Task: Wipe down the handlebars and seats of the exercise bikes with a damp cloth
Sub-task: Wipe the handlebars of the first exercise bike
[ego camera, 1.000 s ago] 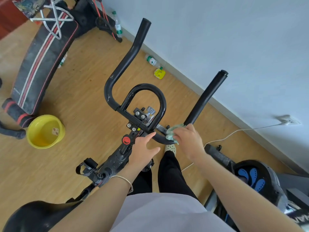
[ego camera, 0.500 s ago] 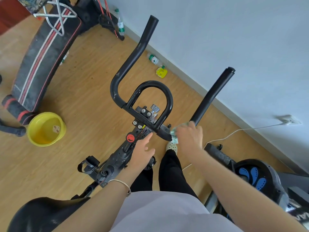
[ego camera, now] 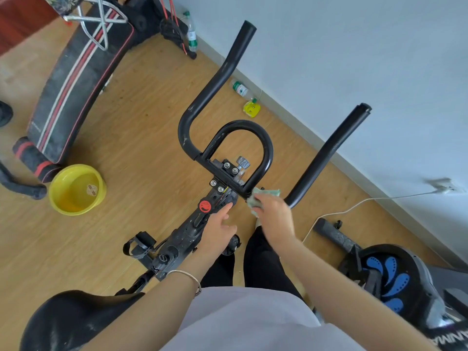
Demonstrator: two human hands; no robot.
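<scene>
Handlebars (ego camera: pixel 215 83): black, two horns plus a centre loop, bolted to the exercise bike (ego camera: pixel 182 234), which stands on the wood floor (ego camera: pixel 126 148) near its wall edge.

Head view:
- Cloth (ego camera: pixel 266 192), pale green and bunched, sits on the crossbar between the loop's right foot and the base of the right horn.
- Right hand (ego camera: pixel 274 216) is clamped over the cloth, fingers curled, pressing it to the bar.
- Left hand (ego camera: pixel 219 229) has its fingers apart and loose and holds nothing. The index tip is at the stem just beside the red knob (ego camera: pixel 205 206); contact unclear. Thin bracelet (ego camera: pixel 187 274) on that wrist.
- Seat (ego camera: pixel 73 320), black and scuffed, is bottom left, near the person.
- Yellow basin (ego camera: pixel 73 211) is on the floor just beside the lower end of the sit-up bench (ego camera: pixel 76 79).
- A plastic bottle (ego camera: pixel 240 88) lies by the wall.
- A second machine (ego camera: pixel 395 277) with blue-patterned housing is at the right, a white cable (ego camera: pixel 354 207) beside it.
</scene>
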